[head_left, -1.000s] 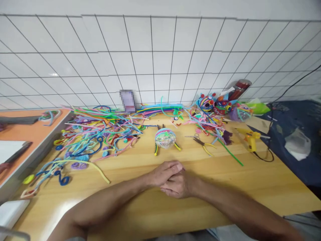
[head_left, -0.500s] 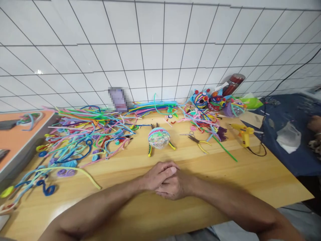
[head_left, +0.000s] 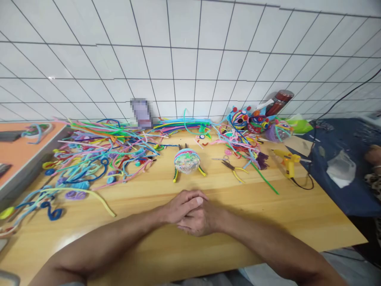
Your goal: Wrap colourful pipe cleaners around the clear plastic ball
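In the head view my left hand and my right hand are clasped together over the front part of the wooden table. Fingers of both are closed, the left lying over the right, and no object shows in either. Just beyond them is a clear ball with shiny filling, wrapped at the top in blue and pink pipe cleaners. It rests on a pair of pliers with green-and-yellow handles. Right of the ball lie yellow-handled pliers and small scissors.
A tangle of pipe cleaners covers the left side of the table. At the back right stand decorated balls and a red flask. A yellow glue gun with a black cord lies right. At the far right a person's hand shows.
The camera view has shifted slightly, so the table things sit a little differently in the picture. My hands stay clasped, and nothing on the table has been moved.
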`<state>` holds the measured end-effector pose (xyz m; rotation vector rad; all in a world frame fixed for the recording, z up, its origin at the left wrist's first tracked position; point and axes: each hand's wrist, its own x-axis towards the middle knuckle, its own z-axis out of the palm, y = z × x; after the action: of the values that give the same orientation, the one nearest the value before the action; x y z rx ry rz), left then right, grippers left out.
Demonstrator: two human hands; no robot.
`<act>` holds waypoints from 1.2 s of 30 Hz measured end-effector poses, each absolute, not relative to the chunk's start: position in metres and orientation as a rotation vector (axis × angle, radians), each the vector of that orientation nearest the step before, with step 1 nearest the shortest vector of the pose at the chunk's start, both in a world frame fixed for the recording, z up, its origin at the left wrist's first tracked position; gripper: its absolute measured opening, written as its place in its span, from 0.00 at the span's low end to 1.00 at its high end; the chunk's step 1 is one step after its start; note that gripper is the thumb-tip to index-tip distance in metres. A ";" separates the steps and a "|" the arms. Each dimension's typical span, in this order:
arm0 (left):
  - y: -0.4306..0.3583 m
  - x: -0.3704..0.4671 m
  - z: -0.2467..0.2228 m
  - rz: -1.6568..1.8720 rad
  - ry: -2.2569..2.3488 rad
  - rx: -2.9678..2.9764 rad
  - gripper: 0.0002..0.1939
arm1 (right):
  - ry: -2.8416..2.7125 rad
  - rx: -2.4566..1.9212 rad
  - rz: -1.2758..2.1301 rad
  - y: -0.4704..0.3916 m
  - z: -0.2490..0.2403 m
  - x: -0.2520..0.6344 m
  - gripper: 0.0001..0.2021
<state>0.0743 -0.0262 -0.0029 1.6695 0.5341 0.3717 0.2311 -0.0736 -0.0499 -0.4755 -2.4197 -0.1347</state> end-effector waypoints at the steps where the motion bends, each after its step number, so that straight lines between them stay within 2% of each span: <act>1: -0.027 0.074 -0.003 0.381 0.533 1.667 0.40 | -2.426 -0.470 -0.135 -0.074 -0.051 0.231 0.14; 14: -0.026 0.081 -0.006 0.436 0.538 1.674 0.38 | -2.436 -0.477 -0.124 -0.073 -0.042 0.241 0.08; 25: -0.025 0.088 -0.005 0.436 0.495 1.720 0.33 | -2.302 -0.497 0.092 -0.079 -0.042 0.252 0.11; 31: -0.025 0.089 -0.002 0.455 0.507 1.669 0.33 | -2.289 -0.561 0.148 -0.082 -0.032 0.253 0.08; 36: -0.029 0.090 -0.003 0.580 0.550 1.578 0.37 | -2.154 -0.611 0.162 -0.076 -0.016 0.253 0.06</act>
<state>0.0903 -0.0287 -0.0035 1.5783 0.5505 0.5795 0.2528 -0.0757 -0.0164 -0.6107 -2.1536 0.1616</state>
